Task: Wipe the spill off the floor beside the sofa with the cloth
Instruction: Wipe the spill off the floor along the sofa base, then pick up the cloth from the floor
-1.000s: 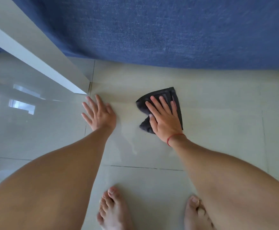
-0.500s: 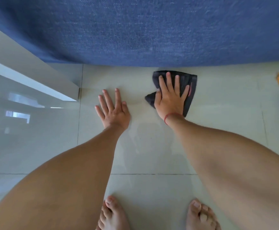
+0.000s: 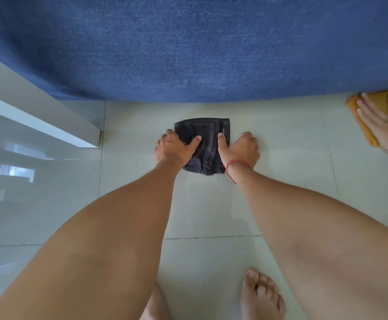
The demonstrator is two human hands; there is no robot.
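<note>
Feet: I see bare toes (image 3: 261, 294) on the pale tile floor (image 3: 280, 181).
Left hand (image 3: 173, 147): pinching the cloth's left edge.
Right hand (image 3: 239, 148): gripping its right edge.
Cloth (image 3: 208, 144): dark, folded, flat on tile.
Sofa (image 3: 188, 47): blue, just beyond.

Glossy pale floor (image 3: 280, 158) tiles, coarse-woven blue sofa (image 3: 188, 47) fabric, dark terry cloth (image 3: 208, 144), smooth white panel (image 3: 26, 107) at left.
</note>
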